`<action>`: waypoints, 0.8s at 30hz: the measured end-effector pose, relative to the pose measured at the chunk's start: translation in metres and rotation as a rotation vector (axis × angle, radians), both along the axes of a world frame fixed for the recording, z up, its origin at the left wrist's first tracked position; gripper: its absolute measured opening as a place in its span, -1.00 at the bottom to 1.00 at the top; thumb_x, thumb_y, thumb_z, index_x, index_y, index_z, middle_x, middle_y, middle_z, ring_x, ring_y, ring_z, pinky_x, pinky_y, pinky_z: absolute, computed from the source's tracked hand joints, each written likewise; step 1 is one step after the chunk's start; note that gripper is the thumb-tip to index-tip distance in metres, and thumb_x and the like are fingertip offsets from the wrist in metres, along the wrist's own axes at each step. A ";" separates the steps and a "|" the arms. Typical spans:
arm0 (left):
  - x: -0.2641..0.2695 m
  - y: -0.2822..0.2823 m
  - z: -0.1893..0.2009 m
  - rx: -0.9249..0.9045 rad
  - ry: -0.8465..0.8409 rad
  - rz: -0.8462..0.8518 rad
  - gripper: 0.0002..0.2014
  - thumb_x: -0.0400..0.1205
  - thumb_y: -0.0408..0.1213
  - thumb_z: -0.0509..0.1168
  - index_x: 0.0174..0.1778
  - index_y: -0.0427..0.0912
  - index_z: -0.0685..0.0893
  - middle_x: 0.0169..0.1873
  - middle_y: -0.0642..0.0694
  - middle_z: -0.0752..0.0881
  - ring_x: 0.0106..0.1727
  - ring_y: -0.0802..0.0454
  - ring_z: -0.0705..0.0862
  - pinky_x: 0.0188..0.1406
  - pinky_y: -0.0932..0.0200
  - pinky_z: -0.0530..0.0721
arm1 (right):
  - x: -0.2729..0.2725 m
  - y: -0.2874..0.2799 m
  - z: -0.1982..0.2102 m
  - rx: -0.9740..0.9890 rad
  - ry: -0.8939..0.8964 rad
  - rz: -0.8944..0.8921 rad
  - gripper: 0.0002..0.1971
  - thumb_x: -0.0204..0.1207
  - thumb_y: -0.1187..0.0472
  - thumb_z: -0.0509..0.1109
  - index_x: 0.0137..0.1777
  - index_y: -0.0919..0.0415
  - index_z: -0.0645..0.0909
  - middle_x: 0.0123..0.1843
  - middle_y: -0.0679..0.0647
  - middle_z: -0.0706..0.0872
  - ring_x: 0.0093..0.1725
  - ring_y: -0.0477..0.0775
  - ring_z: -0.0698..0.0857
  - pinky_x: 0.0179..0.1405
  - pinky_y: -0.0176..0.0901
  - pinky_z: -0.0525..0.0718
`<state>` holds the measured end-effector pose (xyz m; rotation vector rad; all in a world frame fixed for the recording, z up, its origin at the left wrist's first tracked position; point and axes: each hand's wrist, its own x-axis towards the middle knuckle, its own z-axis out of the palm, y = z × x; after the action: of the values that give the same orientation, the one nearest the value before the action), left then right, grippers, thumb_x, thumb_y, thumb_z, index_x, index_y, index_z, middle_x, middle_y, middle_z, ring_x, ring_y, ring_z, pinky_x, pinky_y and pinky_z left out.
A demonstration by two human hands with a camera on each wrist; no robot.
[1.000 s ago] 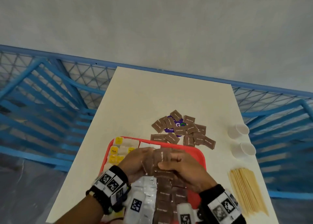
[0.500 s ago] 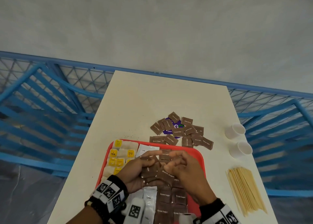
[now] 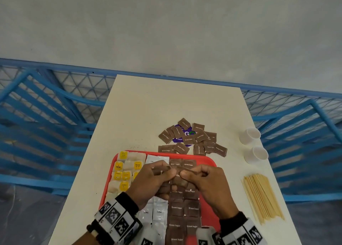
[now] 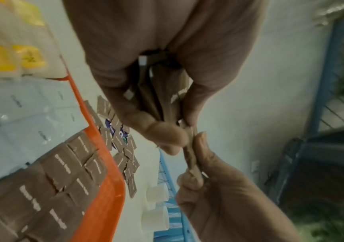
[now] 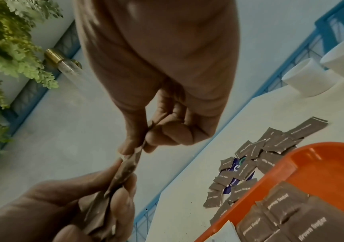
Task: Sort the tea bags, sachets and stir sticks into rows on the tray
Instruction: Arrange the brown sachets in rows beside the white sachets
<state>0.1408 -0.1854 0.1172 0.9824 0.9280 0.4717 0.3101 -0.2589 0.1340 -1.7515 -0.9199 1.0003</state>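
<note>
2 hands meet above the middle of the red tray [image 3: 212, 161], both holding brown sugar sachets. Left hand [image 3: 149, 183] has fingers curled round a small stack of sachets [image 4: 158, 98]; right hand [image 3: 209, 185] pinches 1 brown sachet [image 4: 192, 157] between thumb and fingers, its edge touching the left thumb.

Worktop [image 3: 166, 105] far half is bare, open room there. Tray sits at the near edge, slightly left of centre. Blue railing [image 3: 55, 100] runs round the left, far and right sides, grey wall behind.

Tray contents, left to right: tea bags [image 3: 122, 170] with yellow tags, white sachets [image 3: 157, 213], then 2 columns of brown sugar sachets [image 3: 183, 209] laid flat.

Loose pile of brown sachets [image 3: 192, 139] lies on the worktop just beyond the tray's far rim, over a purple packet [image 3: 185, 134]. 2 white cups [image 3: 251, 144] stand near the right edge. Stir sticks [image 3: 261, 198] lie bundled on the worktop right of the tray, apart from it.
</note>
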 end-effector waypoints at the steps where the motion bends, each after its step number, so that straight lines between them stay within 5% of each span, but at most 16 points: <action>1: 0.001 0.000 0.001 0.043 0.027 0.006 -0.84 0.64 -0.27 0.43 -0.12 -0.31 0.69 -0.30 -0.29 0.79 -0.42 -0.05 0.74 -0.46 0.08 0.71 | 0.001 0.000 0.001 0.010 -0.025 -0.001 -0.88 0.38 0.13 0.65 -0.33 0.12 0.82 -0.40 0.03 0.81 -0.44 -0.11 0.68 -0.36 -0.30 0.61; 7: 0.010 0.001 0.008 0.104 0.039 0.033 -0.84 0.64 -0.30 0.42 -0.02 -0.35 0.69 -0.28 -0.24 0.80 -0.36 -0.08 0.78 -0.46 0.07 0.73 | 0.015 -0.005 0.008 0.056 -0.137 -0.054 -0.76 0.37 0.06 0.65 -0.40 0.13 0.72 -0.48 -0.07 0.72 -0.49 -0.15 0.58 -0.41 -0.36 0.54; 12: 0.023 -0.008 0.005 0.079 0.018 0.025 -0.87 0.66 -0.31 0.39 -0.07 -0.33 0.68 -0.26 -0.31 0.76 -0.32 -0.17 0.73 -0.51 0.11 0.69 | 0.019 -0.019 0.014 0.007 0.182 0.069 -0.87 0.39 0.34 0.62 -0.19 0.21 0.70 -0.33 0.05 0.78 -0.41 -0.12 0.71 -0.42 -0.38 0.60; 15: 0.029 -0.015 0.003 0.070 0.014 0.032 -0.93 0.66 -0.33 0.39 -0.13 -0.23 0.71 -0.31 -0.18 0.79 -0.37 -0.06 0.76 -0.52 0.14 0.66 | 0.020 -0.029 0.007 -0.033 0.103 0.041 -0.82 0.41 0.30 0.62 -0.31 0.21 0.65 -0.51 0.05 0.68 -0.56 -0.12 0.59 -0.52 -0.35 0.52; 20: 0.026 -0.019 0.002 0.027 0.012 -0.029 -0.83 0.66 -0.35 0.39 -0.26 -0.08 0.74 -0.30 -0.21 0.77 -0.28 -0.19 0.77 -0.55 0.16 0.65 | 0.033 -0.035 0.006 0.009 -0.040 0.054 -0.81 0.35 0.14 0.66 -0.04 0.06 0.80 -0.42 -0.11 0.69 -0.39 -0.19 0.62 -0.28 -0.40 0.60; 24: 0.025 -0.024 0.001 0.023 0.075 -0.125 -0.84 0.66 -0.33 0.41 -0.25 -0.08 0.72 -0.35 -0.14 0.76 -0.32 -0.16 0.79 -0.53 0.16 0.66 | 0.037 -0.034 0.005 -0.007 -0.047 0.144 -0.94 0.43 0.29 0.61 -0.12 0.16 0.84 -0.38 -0.03 0.76 -0.40 -0.19 0.60 -0.28 -0.43 0.58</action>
<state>0.1658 -0.2093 0.1182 1.0782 0.9240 0.3432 0.3468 -0.2924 0.1389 -1.7396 -1.0865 1.0591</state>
